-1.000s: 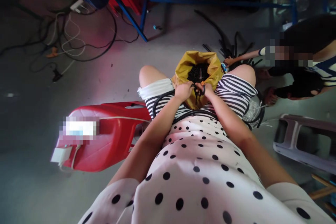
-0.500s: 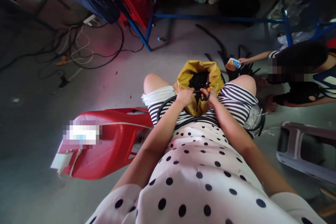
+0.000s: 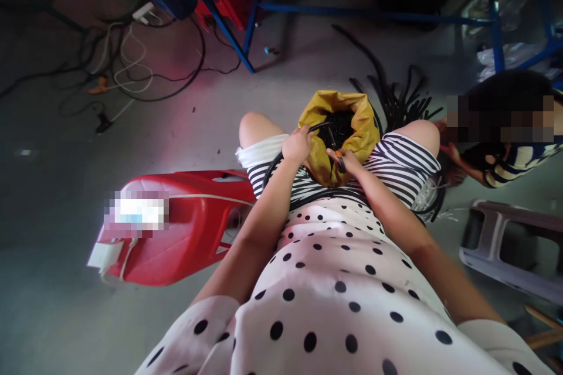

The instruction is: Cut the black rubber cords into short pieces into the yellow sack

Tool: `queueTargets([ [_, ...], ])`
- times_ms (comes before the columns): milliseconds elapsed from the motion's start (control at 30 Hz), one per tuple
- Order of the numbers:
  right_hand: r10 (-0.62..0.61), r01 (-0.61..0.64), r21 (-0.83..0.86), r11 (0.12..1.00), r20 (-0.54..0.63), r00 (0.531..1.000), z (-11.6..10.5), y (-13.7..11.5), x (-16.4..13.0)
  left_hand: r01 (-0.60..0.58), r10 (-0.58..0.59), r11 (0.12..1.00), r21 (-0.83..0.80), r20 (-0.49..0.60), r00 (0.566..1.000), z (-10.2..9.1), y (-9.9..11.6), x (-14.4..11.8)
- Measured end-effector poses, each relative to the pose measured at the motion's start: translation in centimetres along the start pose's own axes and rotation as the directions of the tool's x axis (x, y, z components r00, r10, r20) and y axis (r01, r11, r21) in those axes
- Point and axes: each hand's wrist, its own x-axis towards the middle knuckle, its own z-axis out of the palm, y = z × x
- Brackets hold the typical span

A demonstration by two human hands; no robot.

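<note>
A yellow bag [image 3: 358,129] stands open between my knees, full of short black pieces [image 3: 336,124]. My left hand [image 3: 298,145] grips a black hose [image 3: 275,165] at the bag's left rim; the hose loops back across my striped lap. My right hand [image 3: 347,160] is closed on orange-handled scissors [image 3: 339,159] just in front of the bag, their blades pointing toward the opening.
A red plastic stool [image 3: 176,225] lies at my left. Another person crouches at the right, near a pile of black hose lengths [image 3: 396,99]. A grey stool [image 3: 510,243] stands at the right. Cables [image 3: 132,70] and a blue rack frame [image 3: 352,12] lie farther off.
My left hand has slid up the hose to the bag's left rim. My right hand with the scissors has drawn back a little. The other person's arm pulled away from the hose pile.
</note>
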Motion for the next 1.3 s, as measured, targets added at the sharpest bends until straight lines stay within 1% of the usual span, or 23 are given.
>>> queueTargets([
  [100,0.001,0.000,-0.070,0.998,0.008,1.000,0.2,0.4,0.2,-0.011,0.011,1.000,-0.015,-0.027,1.000,0.2,0.1,0.0],
  [267,-0.002,0.002,-0.114,0.994,0.001,1.000,0.2,0.6,0.5,-0.013,0.013,1.000,0.019,0.004,1.000,0.2,0.5,-0.3],
  [500,-0.045,0.044,-0.080,0.996,-0.013,0.999,0.0,0.2,0.1,0.002,-0.002,1.000,0.013,-0.007,1.000,0.6,1.2,0.0],
  [700,-0.060,0.056,-0.086,0.995,-0.046,0.997,-0.1,0.5,0.2,-0.038,0.038,0.999,0.017,0.003,0.999,1.0,1.3,0.2],
  [833,-0.038,0.035,-0.070,0.997,-0.041,0.998,0.0,0.4,0.2,-0.047,0.046,0.998,0.036,0.014,0.999,0.9,1.3,0.0],
  [1033,-0.003,0.001,-0.038,0.999,-0.042,0.999,0.0,-0.3,-0.2,-0.059,0.059,0.997,0.043,0.020,0.998,0.9,1.2,-0.1],
  [1300,0.001,-0.003,-0.049,0.999,-0.039,0.999,-0.1,-0.5,-0.4,-0.023,0.022,0.999,0.036,0.041,0.999,0.7,1.5,-0.3],
])
